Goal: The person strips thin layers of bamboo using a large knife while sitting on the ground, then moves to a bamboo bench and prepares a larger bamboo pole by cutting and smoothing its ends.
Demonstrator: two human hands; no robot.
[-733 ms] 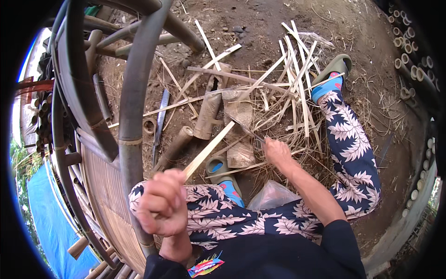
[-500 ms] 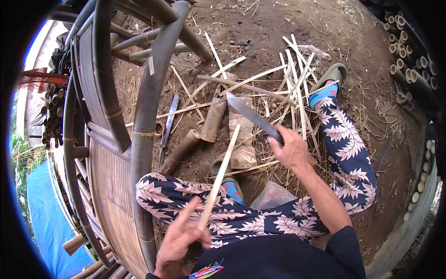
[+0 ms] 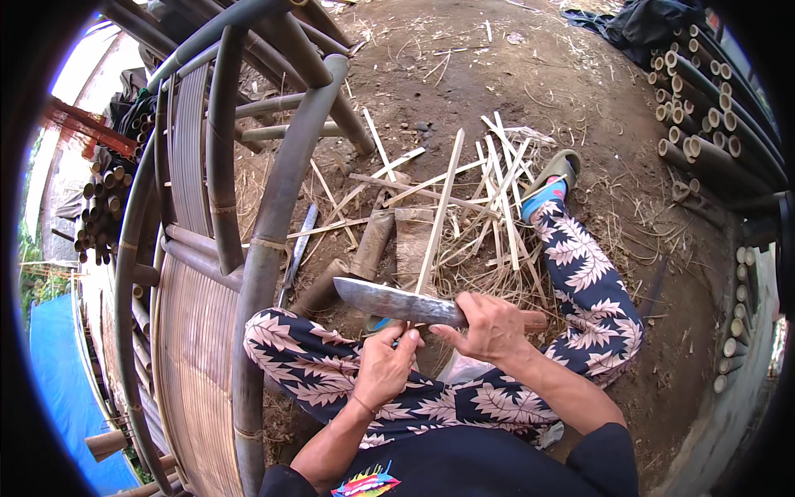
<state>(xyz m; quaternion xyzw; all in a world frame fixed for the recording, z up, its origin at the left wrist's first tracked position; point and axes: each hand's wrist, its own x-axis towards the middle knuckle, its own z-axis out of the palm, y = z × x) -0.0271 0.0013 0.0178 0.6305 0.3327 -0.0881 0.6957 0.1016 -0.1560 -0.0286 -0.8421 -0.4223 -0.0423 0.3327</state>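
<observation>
My left hand (image 3: 386, 369) pinches the near end of a long pale bamboo strip (image 3: 440, 211), which points away from me at a slant. My right hand (image 3: 492, 331) is wrapped round the wooden handle of a machete (image 3: 396, 303). Its broad dark blade lies level from right to left, crossing over the strip just beyond my left fingertips. Whether the edge bites into the strip I cannot tell. On the ground beyond lie a flat wooden block (image 3: 414, 255), a cut bamboo piece (image 3: 373, 245) and a pile of loose bamboo strips (image 3: 499, 199).
Close on my left stands a bamboo chair (image 3: 263, 224). Another long blade (image 3: 300, 247) rests on the dirt beside it. Bamboo poles (image 3: 712, 108) are stacked at the far right. My patterned trouser legs (image 3: 584, 273) frame the work spot, with a clear plastic bag (image 3: 464, 367) between them.
My left hand has moved up and right with the strip. My right hand has come down and left, turning the machete from a slant to level across the strip.
</observation>
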